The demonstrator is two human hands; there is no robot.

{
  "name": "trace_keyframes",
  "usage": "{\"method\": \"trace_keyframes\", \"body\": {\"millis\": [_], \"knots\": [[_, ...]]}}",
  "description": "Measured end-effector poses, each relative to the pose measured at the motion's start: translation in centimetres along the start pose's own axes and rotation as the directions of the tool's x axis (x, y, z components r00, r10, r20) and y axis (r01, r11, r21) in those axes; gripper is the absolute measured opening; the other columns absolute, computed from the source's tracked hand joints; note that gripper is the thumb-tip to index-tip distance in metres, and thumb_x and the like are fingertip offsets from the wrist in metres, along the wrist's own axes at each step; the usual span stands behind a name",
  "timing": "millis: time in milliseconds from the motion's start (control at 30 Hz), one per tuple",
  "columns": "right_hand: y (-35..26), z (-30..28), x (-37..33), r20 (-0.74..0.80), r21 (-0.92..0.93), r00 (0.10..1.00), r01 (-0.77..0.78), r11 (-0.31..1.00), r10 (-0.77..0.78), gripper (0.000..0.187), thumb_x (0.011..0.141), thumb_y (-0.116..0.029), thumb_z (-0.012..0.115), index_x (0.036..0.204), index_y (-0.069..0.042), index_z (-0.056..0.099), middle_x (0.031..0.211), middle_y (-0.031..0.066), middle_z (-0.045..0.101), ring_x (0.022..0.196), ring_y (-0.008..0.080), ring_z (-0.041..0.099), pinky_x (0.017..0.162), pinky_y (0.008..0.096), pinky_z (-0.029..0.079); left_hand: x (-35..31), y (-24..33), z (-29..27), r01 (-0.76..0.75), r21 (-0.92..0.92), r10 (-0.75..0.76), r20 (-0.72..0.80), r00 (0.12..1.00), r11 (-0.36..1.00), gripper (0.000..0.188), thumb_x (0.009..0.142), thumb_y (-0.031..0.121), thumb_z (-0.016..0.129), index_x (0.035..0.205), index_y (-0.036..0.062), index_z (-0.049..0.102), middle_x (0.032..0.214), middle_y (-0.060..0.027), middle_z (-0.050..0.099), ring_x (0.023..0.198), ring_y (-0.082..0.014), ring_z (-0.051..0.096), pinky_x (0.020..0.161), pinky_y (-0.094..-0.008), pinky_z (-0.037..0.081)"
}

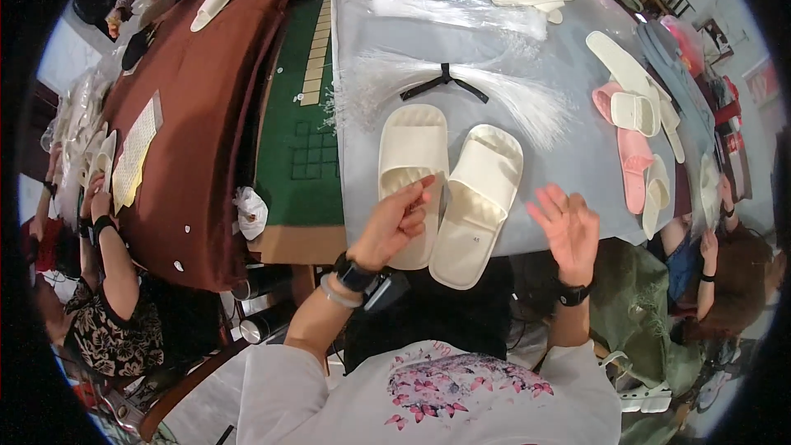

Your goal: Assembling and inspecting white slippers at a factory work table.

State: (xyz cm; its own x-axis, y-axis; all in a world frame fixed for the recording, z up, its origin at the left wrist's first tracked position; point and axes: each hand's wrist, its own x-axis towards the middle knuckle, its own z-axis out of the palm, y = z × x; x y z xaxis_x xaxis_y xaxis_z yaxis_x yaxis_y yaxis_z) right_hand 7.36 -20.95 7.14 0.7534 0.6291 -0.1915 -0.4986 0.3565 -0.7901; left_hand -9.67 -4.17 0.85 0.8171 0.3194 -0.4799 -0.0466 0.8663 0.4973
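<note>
A pair of cream slippers lies side by side at the table's front edge, the left slipper [414, 142] and the right slipper [486, 173], straps up. My left hand [397, 222] is over the left slipper, its fingers curled and pinched together; whatever they hold is too small to make out. To the right of the pair, my right hand [567, 229] is raised with its fingers apart and nothing visible in them. Just beyond the slippers a bundle of thin whitish strands [515, 99] spreads out, with a black tie [445, 78] round its middle.
More clear strands [461, 12] lie farther back on the grey tabletop cover [362, 156]. Cream and pink slippers [633, 156] are piled at right, others at the back. A brown-covered table [202, 140] stands left, beyond a green strip [301, 189]. Other people work at both sides.
</note>
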Motion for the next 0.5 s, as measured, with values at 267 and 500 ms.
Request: {"method": "trace_keyframes", "body": {"millis": [267, 500], "knots": [[0.1, 5.1, 6.4, 0.286, -0.411, 0.862, -0.285, 0.866, 0.419, 0.014, 0.085, -0.023, 0.051, 0.082, -0.009, 0.052, 0.058, -0.0071, 0.029, 0.049, 0.0016, 0.027, 0.040, 0.0175, 0.020, 3.9, 0.0, -0.1, -0.256, 0.082, 0.268, -0.191, 0.944, 0.963, 0.015, 0.089, 0.012, 0.039, 0.086, 0.0041, 0.051, 0.073, -0.0010, 0.052, 0.042, -0.0055, 0.028, 0.040, -0.0202, 0.024], [5.6, 9.2, 14.6, 0.338, -0.869, 0.803, 0.067, 0.490, 0.491, 0.030, 0.076, -0.032, 0.059, 0.080, -0.003, 0.059, 0.057, -0.0023, 0.043, 0.048, 0.0084, 0.037, 0.040, 0.0250, 0.026, 4.3, -0.2, 0.3, -0.316, 0.149, 0.345, -0.254, 0.903, 0.937, 0.016, 0.088, 0.011, 0.042, 0.083, -0.0003, 0.052, 0.068, -0.0023, 0.050, 0.042, -0.0062, 0.031, 0.039, -0.0213, 0.026]]}}
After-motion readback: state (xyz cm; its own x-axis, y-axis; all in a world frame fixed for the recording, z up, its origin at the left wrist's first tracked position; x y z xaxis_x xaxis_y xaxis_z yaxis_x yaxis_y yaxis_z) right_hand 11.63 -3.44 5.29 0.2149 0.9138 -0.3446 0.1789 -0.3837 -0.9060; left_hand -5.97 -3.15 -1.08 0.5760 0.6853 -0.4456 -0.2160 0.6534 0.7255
